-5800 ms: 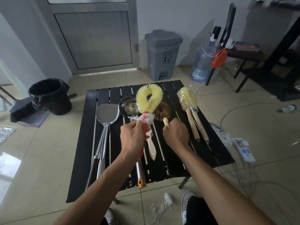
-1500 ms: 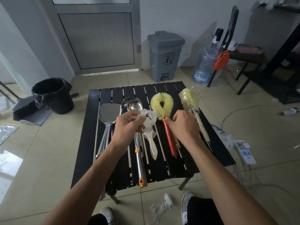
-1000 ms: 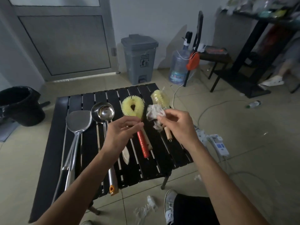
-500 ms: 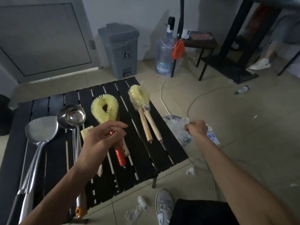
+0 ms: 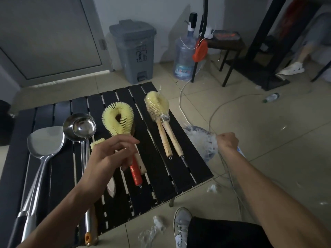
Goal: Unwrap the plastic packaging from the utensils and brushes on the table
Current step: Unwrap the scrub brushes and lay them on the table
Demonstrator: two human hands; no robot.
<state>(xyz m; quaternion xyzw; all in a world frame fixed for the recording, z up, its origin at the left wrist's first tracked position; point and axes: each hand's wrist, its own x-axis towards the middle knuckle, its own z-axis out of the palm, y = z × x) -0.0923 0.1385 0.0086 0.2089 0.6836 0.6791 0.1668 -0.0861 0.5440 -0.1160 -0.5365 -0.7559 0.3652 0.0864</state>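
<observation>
Head view shows the pair of wooden-handled yellow bottle brushes [image 5: 157,108] lying at two o'clock on the black slatted table [image 5: 189,169], wrapped in clear film that is gathered tight at the metal necks. This pair seems the only thing not yet unwrapped.

The right hand [image 5: 227,142], off the table at three o'clock, has curled fingers that grip the edge of a heap of crumpled clear plastic [image 5: 200,140]. The left hand [image 5: 111,154] hovers over the table's centre, fingers loose and half spread, holding nothing.

The film is thin and slippery, so it can slide out of the fist onto the tiled floor [image 5: 268,140]. A pale cable [image 5: 212,116] runs close beside that hand and could catch. The round wooden handles may roll off the edge if pushed, and stiff bristles may hold the film.

The looped yellow bristle brush with red handle [image 5: 118,119], the steel ladle [image 5: 84,126] and the steel spatula [image 5: 45,142] look smooth and bare.
</observation>
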